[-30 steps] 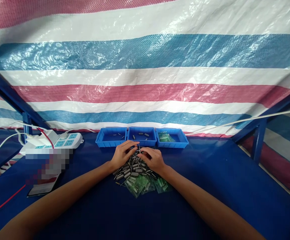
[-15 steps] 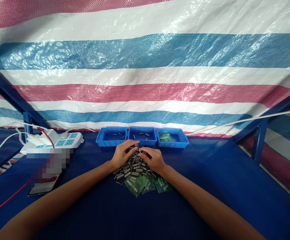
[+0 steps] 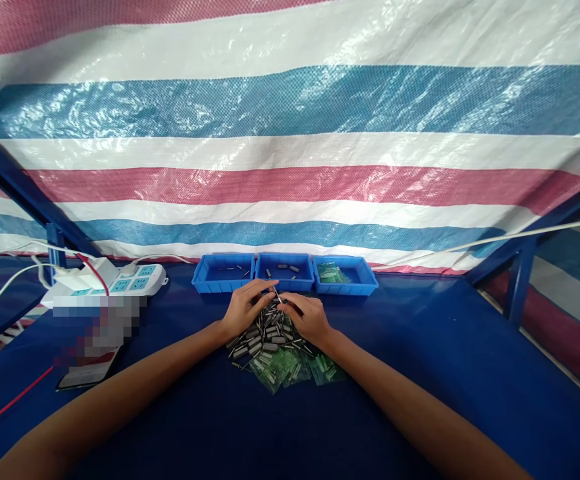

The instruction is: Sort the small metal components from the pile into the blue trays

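Observation:
A thin metal pin (image 3: 278,295) slants between my two hands, above a pile. My left hand (image 3: 244,308) is closed, with its fingertips at the pin's upper end. At the lower end, my right hand (image 3: 307,316) is closed on it with thumb and fingers. Beneath the hands lies a heap of loose metal parts (image 3: 263,341), dark grey short cylinders mixed with thin pins. Small clear-green plastic bags (image 3: 273,370) with metal pieces inside lie at the heap's near side. The hands cover part of the heap's far side.
Three blue trays stand in a row behind: the left tray (image 3: 223,287) holds thin pins, the middle tray (image 3: 297,287) short grey cylinders, the right tray (image 3: 347,289) green bags. At left are a power strip (image 3: 143,283) with cables and a partly blurred phone-like device (image 3: 90,377).
Both hands stay almost in place. The pin between the fingertips has tilted slightly and shows more clearly.

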Available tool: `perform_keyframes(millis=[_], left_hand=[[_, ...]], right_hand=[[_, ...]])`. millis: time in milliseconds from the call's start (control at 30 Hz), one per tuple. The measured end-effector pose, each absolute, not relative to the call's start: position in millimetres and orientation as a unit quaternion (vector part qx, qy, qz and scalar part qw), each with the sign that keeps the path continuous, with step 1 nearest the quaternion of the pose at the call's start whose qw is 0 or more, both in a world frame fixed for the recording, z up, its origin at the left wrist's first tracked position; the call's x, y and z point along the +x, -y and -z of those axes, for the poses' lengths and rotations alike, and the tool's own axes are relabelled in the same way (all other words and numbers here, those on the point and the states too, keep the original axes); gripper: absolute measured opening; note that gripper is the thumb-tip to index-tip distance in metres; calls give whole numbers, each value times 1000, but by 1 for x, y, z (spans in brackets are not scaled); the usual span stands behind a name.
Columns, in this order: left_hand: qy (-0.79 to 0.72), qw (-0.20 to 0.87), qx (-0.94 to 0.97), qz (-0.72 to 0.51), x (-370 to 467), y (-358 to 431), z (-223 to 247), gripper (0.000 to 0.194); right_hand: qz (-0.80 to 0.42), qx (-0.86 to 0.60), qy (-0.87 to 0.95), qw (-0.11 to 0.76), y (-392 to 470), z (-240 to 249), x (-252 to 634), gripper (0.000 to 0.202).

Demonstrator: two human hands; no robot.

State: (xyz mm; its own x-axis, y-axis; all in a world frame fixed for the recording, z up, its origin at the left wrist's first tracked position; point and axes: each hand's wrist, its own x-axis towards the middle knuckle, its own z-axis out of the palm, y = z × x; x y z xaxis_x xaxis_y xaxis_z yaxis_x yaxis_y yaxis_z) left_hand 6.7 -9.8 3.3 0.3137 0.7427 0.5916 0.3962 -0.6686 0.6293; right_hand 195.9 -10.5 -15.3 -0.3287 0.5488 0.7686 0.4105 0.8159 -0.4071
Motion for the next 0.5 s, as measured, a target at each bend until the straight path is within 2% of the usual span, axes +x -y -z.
perform_keyframes(millis=[500], left_hand=[[-362, 177, 787, -466, 6, 11, -4, 28]], right_hand=[[-65, -283, 810, 510, 10, 14, 195, 22]])
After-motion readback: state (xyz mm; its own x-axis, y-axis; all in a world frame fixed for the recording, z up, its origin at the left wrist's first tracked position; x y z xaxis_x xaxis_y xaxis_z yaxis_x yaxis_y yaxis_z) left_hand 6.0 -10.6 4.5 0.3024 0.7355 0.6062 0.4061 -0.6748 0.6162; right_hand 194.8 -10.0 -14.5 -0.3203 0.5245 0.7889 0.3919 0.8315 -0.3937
